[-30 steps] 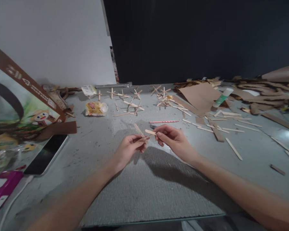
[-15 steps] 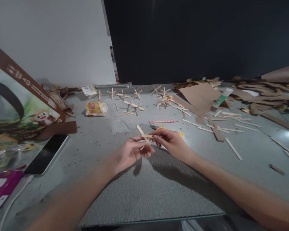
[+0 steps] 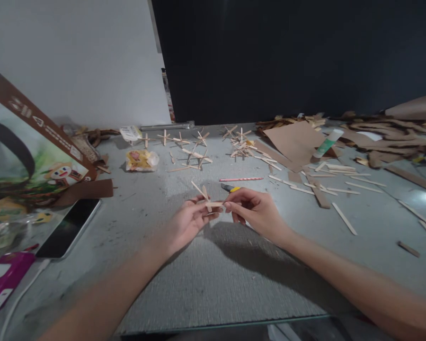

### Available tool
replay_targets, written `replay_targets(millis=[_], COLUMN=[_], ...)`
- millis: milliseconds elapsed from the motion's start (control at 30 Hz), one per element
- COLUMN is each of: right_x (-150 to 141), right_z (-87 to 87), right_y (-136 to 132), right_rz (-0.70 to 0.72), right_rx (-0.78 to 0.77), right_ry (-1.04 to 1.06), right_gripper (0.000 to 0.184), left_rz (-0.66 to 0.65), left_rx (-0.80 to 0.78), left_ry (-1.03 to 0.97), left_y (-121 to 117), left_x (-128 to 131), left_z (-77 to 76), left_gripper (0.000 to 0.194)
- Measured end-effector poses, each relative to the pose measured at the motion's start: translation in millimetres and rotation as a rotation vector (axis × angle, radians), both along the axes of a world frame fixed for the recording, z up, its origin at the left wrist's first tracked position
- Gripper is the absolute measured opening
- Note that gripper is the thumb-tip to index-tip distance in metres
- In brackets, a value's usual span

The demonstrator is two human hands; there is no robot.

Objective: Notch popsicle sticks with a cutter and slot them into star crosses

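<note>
Grey tabletop (image 3: 184,293), its surface scuffed and spotted, running back to a pale wall (image 3: 71,61) at left and a large black panel (image 3: 298,61) at centre and right. Over the middle of the table, near the person, two bare hands at work close together. Left hand (image 3: 188,225), palm partly upward, fingers loosely curled, thumb and fingertips pinching a small set of crossed sticks (image 3: 205,192), pale and flat, raised above the surface. Right hand (image 3: 261,213) facing it, thumb and forefinger brought together at the near end of a flat stick (image 3: 214,204) that lies level across the front of the crossed pieces; whether the two are fixed together, cannot tell. Just beyond the right hand, a utility knife (image 3: 230,187), grey and yellow, partly hidden by the fingers; behind that a red-patterned pencil (image 3: 241,180), lying crosswise. Farther back, several star-like stick assemblies (image 3: 201,138) standing in a loose row, with a yellow packet (image 3: 140,161) to their left. Right side: loose sticks (image 3: 344,219) scattered singly and in overlapping groups, a green-and-white glue stick (image 3: 328,143) tilted against brown cardboard (image 3: 291,142). Far left, a dark-screened phone (image 3: 70,228) beside a purple object (image 3: 14,270).
</note>
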State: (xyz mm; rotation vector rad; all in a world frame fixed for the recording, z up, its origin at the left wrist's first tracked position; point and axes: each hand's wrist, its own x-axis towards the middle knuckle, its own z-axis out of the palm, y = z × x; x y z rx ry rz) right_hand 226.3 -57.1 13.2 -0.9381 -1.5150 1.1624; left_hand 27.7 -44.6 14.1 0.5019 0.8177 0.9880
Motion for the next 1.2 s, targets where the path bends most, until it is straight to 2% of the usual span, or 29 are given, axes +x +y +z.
replay_targets(millis=[133,367,633,967,1200], right_x=[-2,-1,1,5,4], right_z=[0.6,-6.6,-8.8,-10.6,-8.7], right_y=[-6,-10,-7,-7,-7], right_rz=[0.021,0.037,0.032,0.060,0.057], right_rx=[0.061,0.298,0.279,0.304,0.346], right_ry=[-0.026,-0.220,-0.277,-0.398,-0.404], right_gripper=[0.028,0.021,0.010,0.014,0.011], left_rz=[-0.014,-0.064,-0.072,-0.092,-0.100], left_rx=[0.012,0.117,0.093,0.138,0.148], left_ry=[-0.029,-0.023,0.023,0.047,0.053], left_y=[-2,-2,-1,-2,-1], left_x=[0,-2,-2,-2,-3], left_z=[0.8,-1.0,-2.9,-3.1,-8.4], left_gripper=[0.016,0.012,0.019,0.010,0.009])
